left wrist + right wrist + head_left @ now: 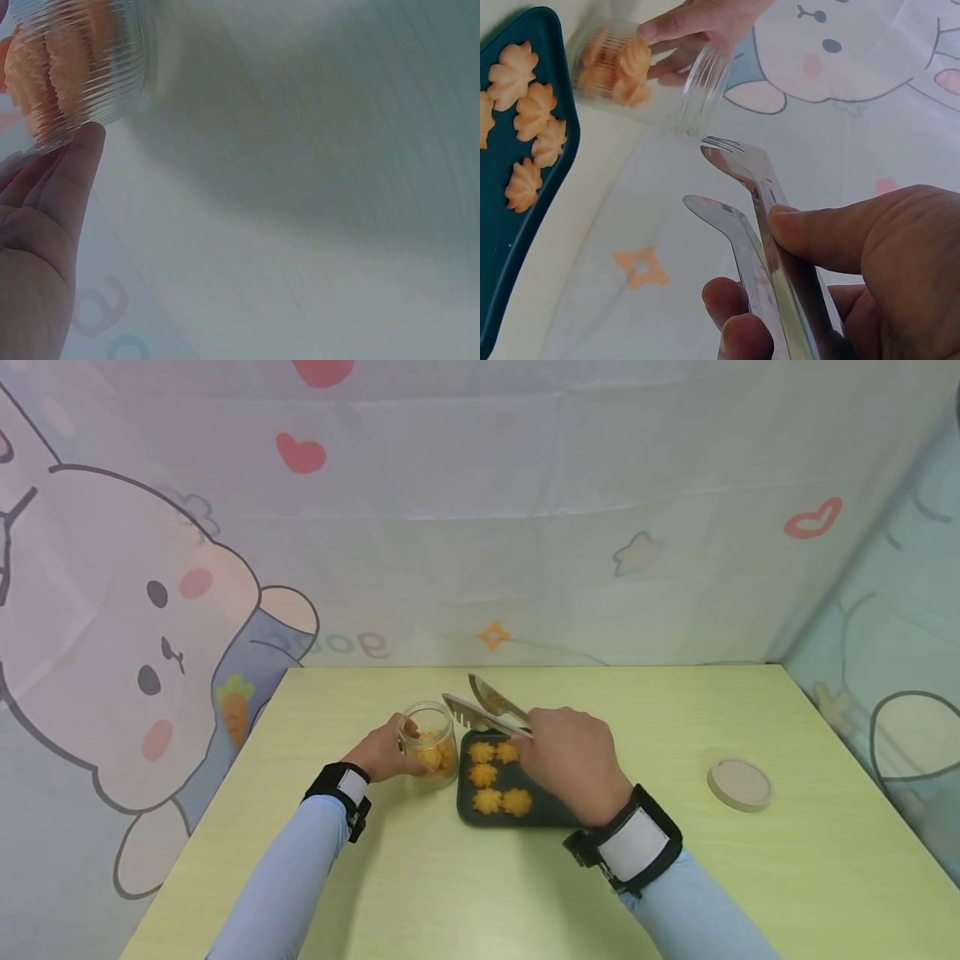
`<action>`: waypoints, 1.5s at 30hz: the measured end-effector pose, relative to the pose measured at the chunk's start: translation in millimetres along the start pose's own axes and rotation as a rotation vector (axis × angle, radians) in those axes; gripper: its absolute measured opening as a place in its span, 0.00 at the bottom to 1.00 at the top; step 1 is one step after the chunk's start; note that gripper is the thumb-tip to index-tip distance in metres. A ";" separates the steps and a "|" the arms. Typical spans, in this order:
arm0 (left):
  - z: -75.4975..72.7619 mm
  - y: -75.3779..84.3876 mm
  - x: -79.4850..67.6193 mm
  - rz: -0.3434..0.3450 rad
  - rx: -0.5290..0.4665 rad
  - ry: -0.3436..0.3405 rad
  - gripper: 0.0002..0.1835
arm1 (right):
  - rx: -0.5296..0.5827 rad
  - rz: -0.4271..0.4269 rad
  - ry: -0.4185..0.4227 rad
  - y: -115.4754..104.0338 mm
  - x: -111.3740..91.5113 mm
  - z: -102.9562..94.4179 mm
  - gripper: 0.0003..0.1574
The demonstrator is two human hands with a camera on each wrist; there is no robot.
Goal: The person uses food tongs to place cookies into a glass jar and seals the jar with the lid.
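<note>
My left hand (386,750) holds a clear glass jar (442,727) from its left side, thumb and fingers around it. Several ridged golden cookies (622,67) lie inside the jar, and its mouth is uncovered. My right hand (573,760) grips metal tongs (495,720), thumb on one arm and fingers on the other. One tong tip is forked, the other rounded like a spoon; they stand apart with nothing between them, close to the jar's mouth. A dark green tray (551,812) beside the jar bears several more cookies (486,801); my right hand hides part of it.
A round pale lid (740,783) lies on the right of the light yellow table (450,893). Behind the table hangs a printed cloth (480,527) with a cartoon rabbit and hearts.
</note>
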State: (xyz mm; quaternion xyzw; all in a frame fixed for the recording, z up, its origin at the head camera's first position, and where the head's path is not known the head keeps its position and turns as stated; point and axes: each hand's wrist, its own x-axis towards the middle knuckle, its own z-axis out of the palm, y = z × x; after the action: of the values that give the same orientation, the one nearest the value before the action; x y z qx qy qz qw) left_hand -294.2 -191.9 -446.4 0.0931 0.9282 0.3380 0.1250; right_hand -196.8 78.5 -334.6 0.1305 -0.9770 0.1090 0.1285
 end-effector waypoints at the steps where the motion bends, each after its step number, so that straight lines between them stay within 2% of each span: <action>1: 0.2 -0.2 0.2 -0.001 -0.001 0.001 0.37 | 0.004 0.005 0.002 2.7 -1.2 0.4 0.23; 10: -0.3 -1.5 0.7 -0.002 -0.007 -0.003 0.36 | 0.030 0.082 -0.057 23.2 -14.7 4.0 0.21; 17: -1.0 -1.3 -0.6 -0.004 -0.006 -0.006 0.36 | 0.020 0.091 -0.096 32.7 -27.1 10.7 0.24; 24: -1.1 -0.8 -0.7 -0.001 -0.006 -0.002 0.36 | 0.040 0.115 -0.173 39.2 -39.0 16.9 0.21; 34: -1.9 -1.5 -1.6 -0.010 -0.010 0.000 0.36 | 0.000 0.088 -0.264 38.6 -52.8 22.1 0.21; 45: -1.5 1.0 -4.2 -0.014 -0.019 -0.005 0.36 | -0.040 0.083 -0.273 39.4 -58.6 30.5 0.21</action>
State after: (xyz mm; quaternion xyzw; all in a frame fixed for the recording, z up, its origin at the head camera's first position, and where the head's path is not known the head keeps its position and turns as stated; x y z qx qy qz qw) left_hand -290.6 -193.2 -443.9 0.0861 0.9251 0.3458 0.1308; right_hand -160.0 121.4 -386.8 0.1010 -0.9920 0.0757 -0.0078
